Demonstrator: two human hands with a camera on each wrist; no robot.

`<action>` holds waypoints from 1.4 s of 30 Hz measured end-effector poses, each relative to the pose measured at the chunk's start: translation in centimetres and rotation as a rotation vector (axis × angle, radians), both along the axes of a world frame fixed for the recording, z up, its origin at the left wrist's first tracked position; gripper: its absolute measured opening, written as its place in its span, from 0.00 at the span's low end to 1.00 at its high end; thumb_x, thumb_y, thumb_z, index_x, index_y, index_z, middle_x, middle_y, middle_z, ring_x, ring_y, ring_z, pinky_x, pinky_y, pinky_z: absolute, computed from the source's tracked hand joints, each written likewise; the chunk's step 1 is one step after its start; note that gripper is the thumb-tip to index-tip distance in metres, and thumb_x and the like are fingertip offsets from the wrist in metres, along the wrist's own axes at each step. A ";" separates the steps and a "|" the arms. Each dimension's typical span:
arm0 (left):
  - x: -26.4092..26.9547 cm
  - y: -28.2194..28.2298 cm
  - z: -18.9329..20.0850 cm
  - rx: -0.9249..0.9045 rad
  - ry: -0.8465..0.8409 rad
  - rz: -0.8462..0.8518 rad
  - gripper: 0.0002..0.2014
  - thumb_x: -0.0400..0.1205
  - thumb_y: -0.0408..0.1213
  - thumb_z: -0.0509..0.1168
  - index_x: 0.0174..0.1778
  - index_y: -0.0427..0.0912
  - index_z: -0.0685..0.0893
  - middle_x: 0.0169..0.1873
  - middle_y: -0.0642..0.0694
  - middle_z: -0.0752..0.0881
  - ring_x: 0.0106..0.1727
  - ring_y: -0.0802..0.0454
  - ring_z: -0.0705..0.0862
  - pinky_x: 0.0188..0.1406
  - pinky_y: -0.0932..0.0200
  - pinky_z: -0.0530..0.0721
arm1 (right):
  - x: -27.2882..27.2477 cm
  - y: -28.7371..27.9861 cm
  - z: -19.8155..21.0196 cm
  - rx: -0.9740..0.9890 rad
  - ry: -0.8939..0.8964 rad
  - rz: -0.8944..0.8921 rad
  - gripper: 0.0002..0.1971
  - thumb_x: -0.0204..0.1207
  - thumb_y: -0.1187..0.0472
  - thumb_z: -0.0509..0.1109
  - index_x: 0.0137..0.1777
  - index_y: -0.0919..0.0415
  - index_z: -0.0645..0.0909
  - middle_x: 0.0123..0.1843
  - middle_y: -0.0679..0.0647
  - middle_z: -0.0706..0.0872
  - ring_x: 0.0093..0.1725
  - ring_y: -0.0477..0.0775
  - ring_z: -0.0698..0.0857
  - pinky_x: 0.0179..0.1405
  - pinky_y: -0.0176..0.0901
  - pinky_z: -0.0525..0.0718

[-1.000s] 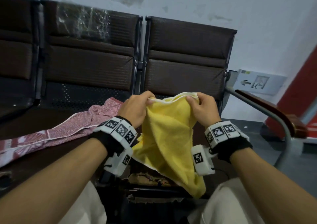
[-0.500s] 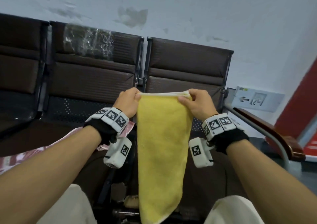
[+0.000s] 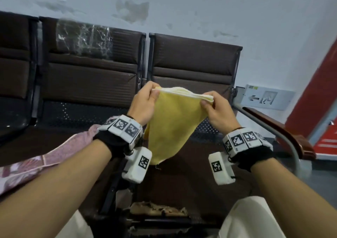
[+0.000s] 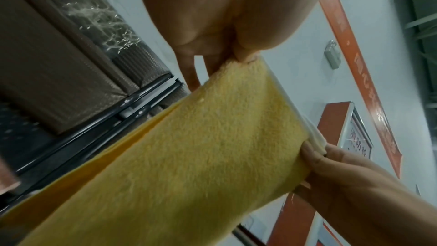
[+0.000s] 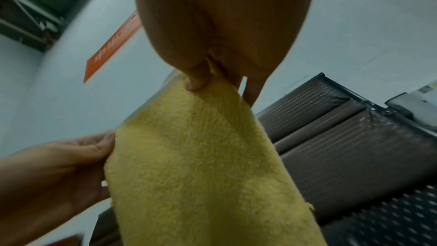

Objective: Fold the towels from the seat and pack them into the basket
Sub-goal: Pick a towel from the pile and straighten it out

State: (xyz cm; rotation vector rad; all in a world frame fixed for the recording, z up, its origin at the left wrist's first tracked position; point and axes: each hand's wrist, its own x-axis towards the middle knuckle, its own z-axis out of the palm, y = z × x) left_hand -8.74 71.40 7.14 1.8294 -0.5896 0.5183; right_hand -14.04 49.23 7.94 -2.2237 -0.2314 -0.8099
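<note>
The left hand (image 3: 144, 104) and right hand (image 3: 217, 112) each pinch a top corner of the folded yellow terry towel (image 3: 171, 126), which hangs below both grips, in the air above the brown padded seat (image 3: 209, 181).

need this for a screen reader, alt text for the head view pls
Two hands, left hand and right hand, pinch the top corners of a folded yellow terry towel held up before brown padded waiting-room seats. A pink patterned towel lies on the left seat.
</note>
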 end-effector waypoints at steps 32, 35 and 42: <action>-0.6 -0.9 -18.6 0.258 0.588 0.013 0.08 0.85 0.46 0.57 0.51 0.48 0.78 0.44 0.48 0.84 0.46 0.50 0.82 0.43 0.55 0.77 | -3.0 -2.8 -16.1 0.037 1.046 0.215 0.20 0.76 0.59 0.73 0.67 0.56 0.74 0.52 0.47 0.85 0.45 0.46 0.87 0.25 0.39 0.85; 0.4 -1.2 -19.8 0.300 0.671 -0.001 0.07 0.84 0.45 0.59 0.53 0.48 0.77 0.49 0.45 0.84 0.46 0.49 0.83 0.43 0.55 0.79 | -1.6 -2.7 -17.4 -0.039 1.126 0.145 0.19 0.76 0.57 0.72 0.64 0.57 0.72 0.50 0.48 0.82 0.43 0.48 0.85 0.23 0.40 0.85; 0.2 -0.3 -21.9 0.350 0.740 -0.102 0.29 0.73 0.31 0.72 0.69 0.51 0.71 0.60 0.46 0.81 0.54 0.51 0.83 0.56 0.49 0.84 | -1.7 -2.3 -18.5 -0.435 0.930 0.057 0.28 0.72 0.49 0.75 0.67 0.55 0.66 0.58 0.52 0.76 0.50 0.49 0.79 0.43 0.42 0.82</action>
